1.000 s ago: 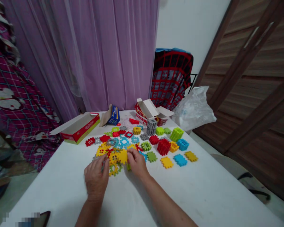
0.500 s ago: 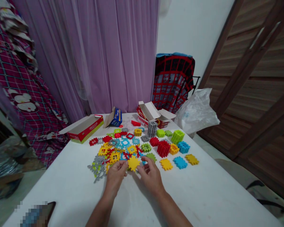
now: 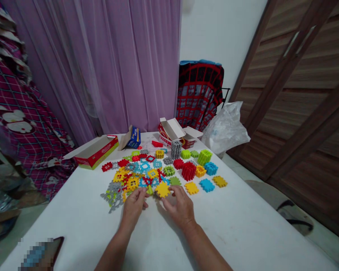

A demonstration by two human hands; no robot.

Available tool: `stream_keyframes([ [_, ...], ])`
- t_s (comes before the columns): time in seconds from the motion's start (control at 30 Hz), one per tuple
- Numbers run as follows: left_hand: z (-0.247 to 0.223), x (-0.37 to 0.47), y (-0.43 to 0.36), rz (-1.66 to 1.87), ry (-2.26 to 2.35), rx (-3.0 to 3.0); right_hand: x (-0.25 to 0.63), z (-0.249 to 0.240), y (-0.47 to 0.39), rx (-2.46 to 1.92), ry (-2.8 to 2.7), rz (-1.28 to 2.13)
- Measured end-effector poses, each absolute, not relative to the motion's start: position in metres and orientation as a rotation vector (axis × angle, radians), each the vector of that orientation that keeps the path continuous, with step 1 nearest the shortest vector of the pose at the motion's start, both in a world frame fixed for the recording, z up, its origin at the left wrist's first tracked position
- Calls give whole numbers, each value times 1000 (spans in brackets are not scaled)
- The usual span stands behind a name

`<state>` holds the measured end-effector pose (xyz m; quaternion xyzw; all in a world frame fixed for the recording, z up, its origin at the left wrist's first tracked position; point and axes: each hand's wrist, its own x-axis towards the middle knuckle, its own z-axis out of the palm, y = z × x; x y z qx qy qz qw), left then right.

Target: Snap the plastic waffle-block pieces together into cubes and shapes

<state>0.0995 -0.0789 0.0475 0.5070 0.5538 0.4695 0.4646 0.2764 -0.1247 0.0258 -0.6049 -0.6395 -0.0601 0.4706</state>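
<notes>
My right hand (image 3: 180,206) pinches a yellow toothed building tile (image 3: 163,189) by its right edge, just above the white table. My left hand (image 3: 135,207) is closed, thumb and fingers together. At its fingertips a small lime-green tile (image 3: 149,189) shows nearly edge-on, apart from the yellow one. Beyond my hands lies a mixed heap of interlocking tiles, among them a yellow window tile (image 3: 132,183) and grey pieces (image 3: 115,187). To the right, a loose yellow tile (image 3: 191,188), a blue tile (image 3: 207,185) and a darker yellow tile (image 3: 220,181) lie flat.
Stacks of red (image 3: 189,171), grey (image 3: 176,150), lime (image 3: 205,157) and blue tiles (image 3: 211,168) stand at the right. Opened boxes are at the back, including a red one (image 3: 97,153) and a blue one (image 3: 134,137). A plastic bag (image 3: 226,128) sits at the right edge; a phone-like device lies front left.
The yellow tile has come away from my left hand and is now in my right hand alone. A lime-green tile now shows at my left fingertips. The whole view has shifted slightly.
</notes>
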Motion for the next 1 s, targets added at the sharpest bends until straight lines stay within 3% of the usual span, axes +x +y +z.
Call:
stream_keyframes([
  [0.33,40,65,-97,1321,1455,1355,364,8,-144,-1931,-1387,-566],
  [1.0,39,64,-99,1306,1462,1320,362,7,-138,-2101,-1386,-459],
])
